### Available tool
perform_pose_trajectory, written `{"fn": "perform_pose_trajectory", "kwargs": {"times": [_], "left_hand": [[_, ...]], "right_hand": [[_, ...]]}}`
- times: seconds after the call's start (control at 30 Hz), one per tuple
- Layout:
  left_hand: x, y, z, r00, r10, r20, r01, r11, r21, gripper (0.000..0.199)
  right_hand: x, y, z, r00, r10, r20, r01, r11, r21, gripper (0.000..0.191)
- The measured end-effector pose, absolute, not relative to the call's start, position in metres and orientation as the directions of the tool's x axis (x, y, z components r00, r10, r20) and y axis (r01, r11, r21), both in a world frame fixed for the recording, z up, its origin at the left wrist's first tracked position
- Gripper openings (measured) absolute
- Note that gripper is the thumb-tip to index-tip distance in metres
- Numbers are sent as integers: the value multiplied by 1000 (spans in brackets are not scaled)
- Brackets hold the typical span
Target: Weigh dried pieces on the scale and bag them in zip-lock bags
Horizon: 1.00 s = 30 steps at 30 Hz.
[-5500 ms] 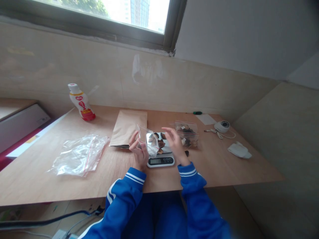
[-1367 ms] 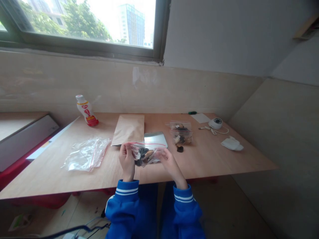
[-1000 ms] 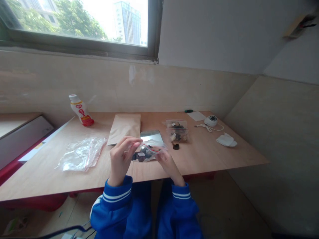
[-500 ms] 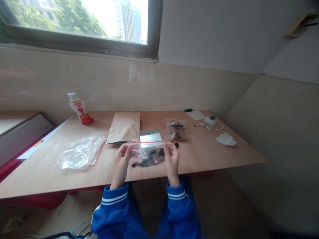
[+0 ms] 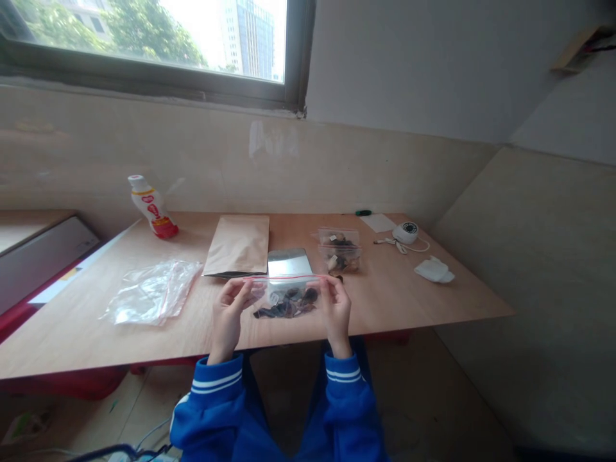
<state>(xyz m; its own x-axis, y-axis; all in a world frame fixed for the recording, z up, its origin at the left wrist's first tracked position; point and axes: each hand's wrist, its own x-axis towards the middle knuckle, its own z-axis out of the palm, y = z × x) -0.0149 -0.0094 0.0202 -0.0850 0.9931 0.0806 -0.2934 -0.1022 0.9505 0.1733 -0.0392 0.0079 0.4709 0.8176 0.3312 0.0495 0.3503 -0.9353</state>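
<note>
Beneath a window (image 5: 144, 45), a wooden counter (image 5: 385, 301) carries a kraft paper bag (image 5: 235, 245) and a steel weighing plate (image 5: 289, 264). The left hand (image 5: 228, 319) and right hand (image 5: 335, 314) stand apart, pinching opposite ends of a red-sealed zip bag (image 5: 286, 300) holding dark dried pieces (image 5: 289, 303), just in front of the plate.

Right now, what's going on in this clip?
A person holds a clear zip-top bag up by its red-lined top edge, pinched between the left hand and the right hand, with dark dried pieces gathered low inside it. The bag is held above the wooden table, just in front of a metal scale platform. Another bag of similar pieces lies beyond the right hand, and a kraft paper bag lies beyond the left.
</note>
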Motion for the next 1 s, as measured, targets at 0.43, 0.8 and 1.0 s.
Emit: {"fn": "perform_pose_trajectory", "kwargs": {"times": [0.43,0.8,1.0], "left_hand": [[-16,-13,22,-161,959,235,-108,-253,961,24],[-13,-18,24,-284,906,315,31,-320,947,17],[5,-15,26,-206,957,205,-176,-242,954,24]], "right_hand": [[180,-41,10,490,787,375,178,331,-927,23],[176,-39,10,483,792,373,112,366,-924,20],[174,-35,14,466,830,307,18,338,-941,25]]}}
